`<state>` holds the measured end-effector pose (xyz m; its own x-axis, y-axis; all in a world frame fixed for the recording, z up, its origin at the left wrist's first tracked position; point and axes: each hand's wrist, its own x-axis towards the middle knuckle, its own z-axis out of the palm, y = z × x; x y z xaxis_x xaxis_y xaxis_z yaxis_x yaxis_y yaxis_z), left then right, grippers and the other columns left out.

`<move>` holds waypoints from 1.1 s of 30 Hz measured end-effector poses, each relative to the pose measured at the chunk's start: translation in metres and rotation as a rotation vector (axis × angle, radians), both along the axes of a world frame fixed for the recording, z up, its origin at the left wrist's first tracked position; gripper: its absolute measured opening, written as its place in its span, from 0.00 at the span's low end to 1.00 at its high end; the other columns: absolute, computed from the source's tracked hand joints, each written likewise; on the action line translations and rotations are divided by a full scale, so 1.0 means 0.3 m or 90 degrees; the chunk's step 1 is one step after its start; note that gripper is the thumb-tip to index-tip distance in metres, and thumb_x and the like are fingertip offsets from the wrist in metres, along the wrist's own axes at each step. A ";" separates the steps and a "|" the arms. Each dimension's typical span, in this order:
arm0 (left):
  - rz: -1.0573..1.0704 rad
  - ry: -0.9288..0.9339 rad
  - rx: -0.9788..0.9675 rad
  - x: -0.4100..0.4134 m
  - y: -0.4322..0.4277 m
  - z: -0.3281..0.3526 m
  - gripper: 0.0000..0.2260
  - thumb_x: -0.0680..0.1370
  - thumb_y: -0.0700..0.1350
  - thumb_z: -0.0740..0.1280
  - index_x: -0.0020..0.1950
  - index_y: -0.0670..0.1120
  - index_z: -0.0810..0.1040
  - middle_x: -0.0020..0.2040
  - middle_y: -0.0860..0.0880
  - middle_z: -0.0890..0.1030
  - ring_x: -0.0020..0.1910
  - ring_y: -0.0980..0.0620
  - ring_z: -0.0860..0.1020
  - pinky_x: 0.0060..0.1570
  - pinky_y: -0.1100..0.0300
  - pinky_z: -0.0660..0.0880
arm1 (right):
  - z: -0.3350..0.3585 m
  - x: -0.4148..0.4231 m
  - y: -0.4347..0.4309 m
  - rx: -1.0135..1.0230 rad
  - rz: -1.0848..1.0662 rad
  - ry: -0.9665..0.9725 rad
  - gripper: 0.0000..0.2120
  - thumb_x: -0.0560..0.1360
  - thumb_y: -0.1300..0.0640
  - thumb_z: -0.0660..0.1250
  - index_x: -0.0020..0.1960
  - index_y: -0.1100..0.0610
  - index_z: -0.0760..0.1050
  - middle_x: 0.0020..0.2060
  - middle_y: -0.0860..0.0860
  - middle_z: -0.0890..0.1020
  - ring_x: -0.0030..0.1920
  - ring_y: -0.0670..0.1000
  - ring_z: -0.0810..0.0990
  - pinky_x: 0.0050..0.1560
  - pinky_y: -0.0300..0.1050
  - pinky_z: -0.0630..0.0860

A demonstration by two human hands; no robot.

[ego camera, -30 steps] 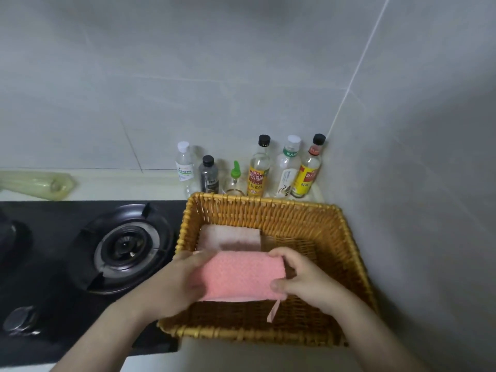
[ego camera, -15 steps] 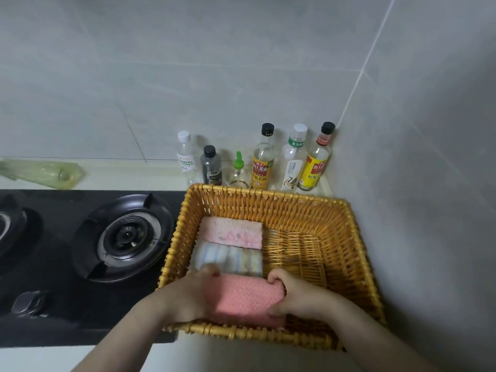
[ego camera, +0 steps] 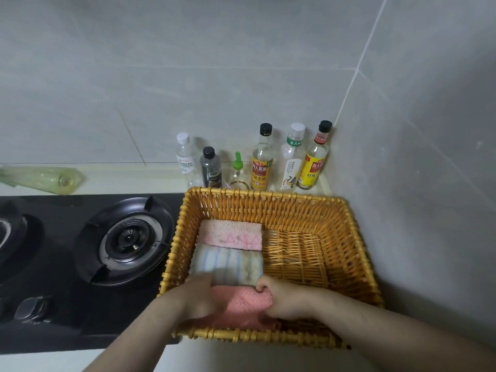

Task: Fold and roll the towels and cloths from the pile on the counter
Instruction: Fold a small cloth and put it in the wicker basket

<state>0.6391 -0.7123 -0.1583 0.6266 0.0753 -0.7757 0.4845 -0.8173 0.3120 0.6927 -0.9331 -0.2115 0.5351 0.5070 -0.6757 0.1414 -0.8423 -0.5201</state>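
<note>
Basket: rectangular woven yellow wicker basket [ego camera: 346, 237] stands on the pale surface, in the corner beside the black gas hob [ego camera: 80, 251].
Task cloth: rolled coral-pink textured cloth [ego camera: 247, 304] lies in the basket's near left part, just behind the near rim.
Left hand [ego camera: 198, 299]: blurred, lying over the roll's left end; it looks closed on the cloth, though the fingers are too smeared to read well.
Right hand [ego camera: 281, 302]: fingers curled in a narrow grip on the roll's right end, thumb tucked on top.
Neighbours: a striped blue-and-yellow rolled towel [ego camera: 228, 264] touches the coral roll from behind; a pale pink rolled towel [ego camera: 230, 234] sits behind that one.
Free room: the basket's right half shows bare weave.
Step, as judged: seating the third roll in the row.
Risk: letting go unevenly could let the roll spring open, since nothing pins its loose edge.
Risk: pressing it backward could crush or shift the striped roll.
Risk: the near rim is close, so a snagged edge could unroll the cloth.
</note>
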 end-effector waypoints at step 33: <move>-0.409 -0.394 0.212 0.105 -0.039 -0.234 0.40 0.76 0.69 0.44 0.79 0.46 0.38 0.77 0.47 0.34 0.77 0.48 0.34 0.74 0.54 0.33 | -0.018 -0.006 0.028 0.137 -0.046 -0.087 0.28 0.63 0.39 0.72 0.58 0.49 0.71 0.51 0.46 0.75 0.50 0.50 0.76 0.50 0.48 0.78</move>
<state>0.6706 -0.7239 -0.2283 0.9172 -0.2689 -0.2939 -0.2614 -0.9630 0.0654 0.6909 -0.9245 -0.2168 0.6538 0.5886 -0.4756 0.1667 -0.7250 -0.6682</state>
